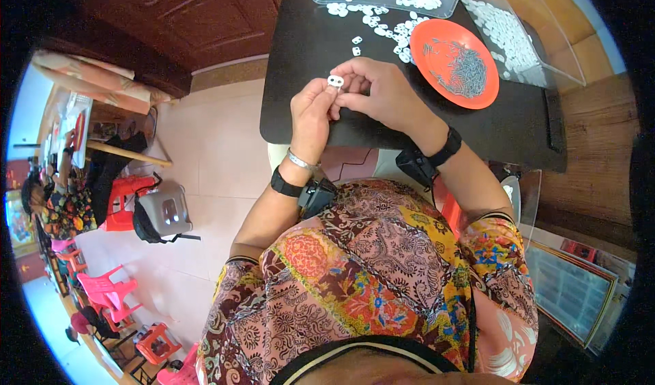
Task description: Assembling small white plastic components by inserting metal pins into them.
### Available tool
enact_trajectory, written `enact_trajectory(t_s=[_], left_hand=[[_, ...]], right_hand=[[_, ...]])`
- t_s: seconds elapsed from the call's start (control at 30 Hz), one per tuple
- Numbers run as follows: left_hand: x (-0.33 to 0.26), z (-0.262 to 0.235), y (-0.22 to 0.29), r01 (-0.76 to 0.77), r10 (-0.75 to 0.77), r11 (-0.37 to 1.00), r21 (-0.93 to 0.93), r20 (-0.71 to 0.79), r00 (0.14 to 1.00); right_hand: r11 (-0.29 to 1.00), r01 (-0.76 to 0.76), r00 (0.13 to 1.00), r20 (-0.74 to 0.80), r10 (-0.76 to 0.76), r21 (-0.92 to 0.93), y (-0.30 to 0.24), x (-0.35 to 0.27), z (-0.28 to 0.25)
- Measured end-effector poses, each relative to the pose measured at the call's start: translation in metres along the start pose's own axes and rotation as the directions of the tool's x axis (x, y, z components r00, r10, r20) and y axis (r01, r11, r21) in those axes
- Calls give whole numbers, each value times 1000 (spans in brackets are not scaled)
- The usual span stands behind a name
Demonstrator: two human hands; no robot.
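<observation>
Above the near edge of the dark table, my left hand point(314, 104) pinches a small white oval plastic piece with two dark holes point(335, 81) between thumb and fingers. My right hand point(379, 92) is close against it from the right, its fingers curled around the piece's far side. Whether something small sits in the right fingers is hidden. Right of my hands, an orange plate point(424, 42) holds a heap of thin grey metal pins like small nails point(467, 72). Similar white plastic pieces point(372, 18) lie scattered beyond my hands, two of them apart from the rest.
A clear plastic bin point(450, 6) of white pieces stands at the table's far side. Another clear container point(563, 61) with white pieces is at the right. Leftward on the floor are a grey case point(170, 211) and pink chairs point(109, 289). Another person point(65, 204) sits far left.
</observation>
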State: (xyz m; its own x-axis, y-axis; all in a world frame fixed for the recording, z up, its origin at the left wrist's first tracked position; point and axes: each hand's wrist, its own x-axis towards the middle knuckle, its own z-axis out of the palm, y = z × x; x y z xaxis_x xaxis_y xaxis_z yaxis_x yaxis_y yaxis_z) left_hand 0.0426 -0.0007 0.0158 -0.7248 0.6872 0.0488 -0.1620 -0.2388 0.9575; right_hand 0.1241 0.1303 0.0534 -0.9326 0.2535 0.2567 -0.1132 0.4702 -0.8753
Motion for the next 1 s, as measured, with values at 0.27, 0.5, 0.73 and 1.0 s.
enact_trajectory(t_s=[0.27,0.5,0.73,1.0], left_hand=[[-1,-3,-2,14,-14,1000,-9,23,1000],[1,-6,-6,-36,34,999,40,69,997],[-1,-1,0,-48,44,996,82,41,998],[2,-11,-9,-38,45,994,-98,80,996]], right_hand=[[973,118,985,-98,-140,-198,3,-2,8],[946,190,977,-45,-208,-263,1,-3,6],[874,238,946,-103,-308,-425,5,-4,15],[826,309,922,-64,-382,-471,-2,-5,12]])
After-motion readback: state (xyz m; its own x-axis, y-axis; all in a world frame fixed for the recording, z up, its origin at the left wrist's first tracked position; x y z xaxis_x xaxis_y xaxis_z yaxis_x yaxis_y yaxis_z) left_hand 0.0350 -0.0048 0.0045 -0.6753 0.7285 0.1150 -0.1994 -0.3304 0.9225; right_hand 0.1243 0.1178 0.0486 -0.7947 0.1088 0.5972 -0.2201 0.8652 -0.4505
